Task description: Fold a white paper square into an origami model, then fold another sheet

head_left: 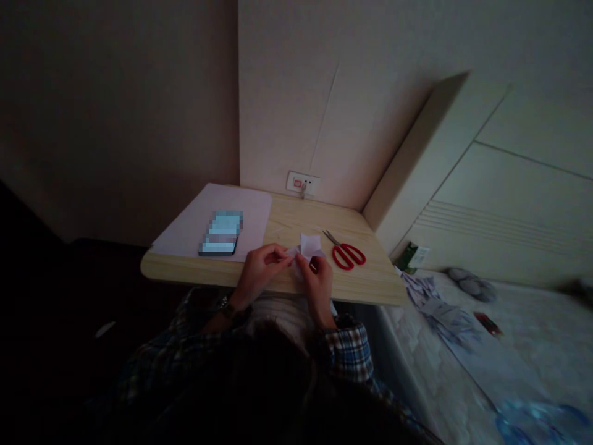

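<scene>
A small folded piece of white paper [311, 245] is held up between both hands above the front of a wooden tabletop [296, 216]. My left hand [262, 269] pinches its left part between thumb and fingers. On the other side, my right hand [317, 281] grips the lower edge, thumb in front. The fingers hide part of the folds. Scissors with red handles [345, 253] lie just right of my right hand, blades pointing to the back left. To the left of my hands, a phone [221, 233] with a lit, blurred-out screen rests on a large white sheet [241, 201].
A wall socket [303, 183] with a plug sits behind the tabletop. At the right stands a bed [546, 334] bearing crumpled paper [445, 315], grey slippers or a soft grey thing [470, 284], and a clear bluish plastic item [542, 423]. A white scrap [105, 329] lies on the dark floor.
</scene>
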`<control>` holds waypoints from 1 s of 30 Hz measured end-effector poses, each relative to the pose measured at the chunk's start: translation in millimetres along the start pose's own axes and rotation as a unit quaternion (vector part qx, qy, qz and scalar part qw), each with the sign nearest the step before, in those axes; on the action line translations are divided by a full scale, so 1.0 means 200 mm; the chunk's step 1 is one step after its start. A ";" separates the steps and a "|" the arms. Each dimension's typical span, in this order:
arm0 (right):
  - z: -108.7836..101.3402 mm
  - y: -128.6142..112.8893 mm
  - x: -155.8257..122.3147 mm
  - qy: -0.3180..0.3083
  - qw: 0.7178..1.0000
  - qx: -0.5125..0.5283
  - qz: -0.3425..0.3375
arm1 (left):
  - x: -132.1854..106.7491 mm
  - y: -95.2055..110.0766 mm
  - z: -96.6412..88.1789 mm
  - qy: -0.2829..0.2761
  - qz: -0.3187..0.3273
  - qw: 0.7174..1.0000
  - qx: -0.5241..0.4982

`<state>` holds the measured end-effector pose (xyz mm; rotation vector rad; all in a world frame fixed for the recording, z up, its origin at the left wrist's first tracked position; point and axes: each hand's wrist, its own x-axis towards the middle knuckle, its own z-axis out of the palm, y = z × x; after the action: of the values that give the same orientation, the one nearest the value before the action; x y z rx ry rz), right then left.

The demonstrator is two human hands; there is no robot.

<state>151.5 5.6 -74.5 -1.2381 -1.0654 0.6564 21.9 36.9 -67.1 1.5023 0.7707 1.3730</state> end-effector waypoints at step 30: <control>0.00 -0.02 -0.02 -0.008 0.999 0.046 0.005 | 0.02 0.01 0.00 0.009 -0.006 0.999 -0.038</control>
<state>149.6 0.8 -72.5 -1.1610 -1.0318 0.7163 21.6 40.4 -63.3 1.4262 0.7304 1.3933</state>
